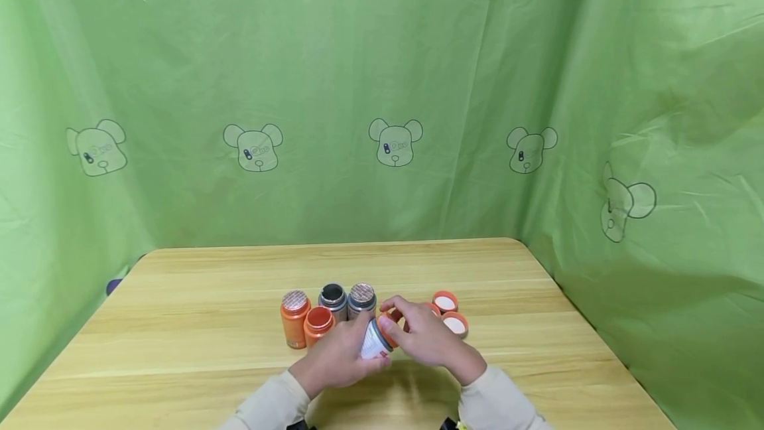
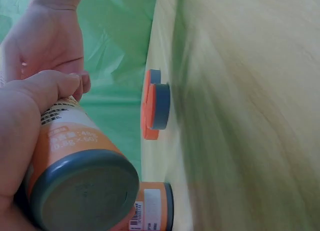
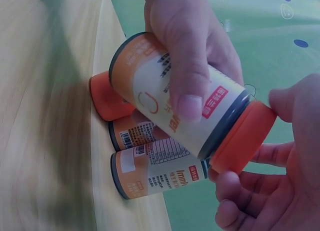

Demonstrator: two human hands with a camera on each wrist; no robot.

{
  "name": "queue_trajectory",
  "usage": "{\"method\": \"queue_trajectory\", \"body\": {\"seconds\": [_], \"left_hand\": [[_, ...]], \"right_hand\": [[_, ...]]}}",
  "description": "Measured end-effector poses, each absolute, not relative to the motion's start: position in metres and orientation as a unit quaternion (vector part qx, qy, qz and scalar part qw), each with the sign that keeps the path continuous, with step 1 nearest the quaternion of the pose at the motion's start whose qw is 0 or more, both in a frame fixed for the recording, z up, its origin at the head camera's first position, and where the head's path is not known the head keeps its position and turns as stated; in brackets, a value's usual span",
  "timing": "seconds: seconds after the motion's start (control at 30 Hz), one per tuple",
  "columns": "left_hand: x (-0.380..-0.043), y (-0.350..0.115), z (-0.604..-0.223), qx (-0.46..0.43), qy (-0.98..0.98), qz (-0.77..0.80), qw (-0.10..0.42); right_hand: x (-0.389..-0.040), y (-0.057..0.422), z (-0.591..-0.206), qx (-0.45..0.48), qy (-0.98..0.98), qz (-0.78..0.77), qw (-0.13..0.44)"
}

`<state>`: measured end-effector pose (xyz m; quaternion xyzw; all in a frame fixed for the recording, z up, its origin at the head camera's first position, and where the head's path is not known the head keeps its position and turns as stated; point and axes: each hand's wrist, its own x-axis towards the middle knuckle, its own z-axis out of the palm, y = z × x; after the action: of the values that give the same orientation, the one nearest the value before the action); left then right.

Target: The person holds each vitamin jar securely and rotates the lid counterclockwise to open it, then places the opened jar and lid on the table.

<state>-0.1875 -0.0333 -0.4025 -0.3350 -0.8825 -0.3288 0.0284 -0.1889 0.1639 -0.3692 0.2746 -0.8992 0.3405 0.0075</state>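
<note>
My left hand [image 1: 343, 354] grips a white-and-orange pill bottle [image 3: 145, 73] round its body, thumb lying along the label. The bottle is tilted above the table, and its dark base [image 2: 85, 191] faces the left wrist view. An orange screw cap [image 3: 245, 136] sits on the bottle's mouth. My right hand [image 1: 426, 334] pinches this cap between thumb and fingers. To the left stand two orange bottles, one [image 1: 294, 320] with a foil seal and one [image 1: 319, 321] with an open mouth. Behind are two dark-rimmed bottles, one [image 1: 332, 300] open-mouthed, one [image 1: 361, 297] foil-sealed.
Several loose orange caps lie right of my right hand, among them one [image 1: 445, 301] and another [image 1: 455, 324], white insides up. The wooden table [image 1: 209, 297] reaches back to a green curtain [image 1: 334, 204], which also runs along both sides.
</note>
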Motion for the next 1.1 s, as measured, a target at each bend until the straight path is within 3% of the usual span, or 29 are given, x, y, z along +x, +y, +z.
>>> {"method": "queue_trajectory", "body": {"seconds": [0.27, 0.6, 1.1], "left_hand": [[-0.1901, -0.0347, -0.4066, -0.336, -0.883, -0.327, 0.023], [-0.1935, -0.0377, -0.4081, -0.338, -0.888, -0.311, 0.021], [-0.1923, -0.0346, -0.4019, -0.316, -0.897, -0.309, 0.007]], "right_hand": [[-0.1893, 0.1649, -0.3702, 0.277, -0.890, 0.363, -0.023], [-0.1897, 0.1660, -0.3707, 0.315, -0.884, 0.344, -0.016], [-0.1890, 0.1627, -0.3705, 0.273, -0.893, 0.357, -0.010]]}}
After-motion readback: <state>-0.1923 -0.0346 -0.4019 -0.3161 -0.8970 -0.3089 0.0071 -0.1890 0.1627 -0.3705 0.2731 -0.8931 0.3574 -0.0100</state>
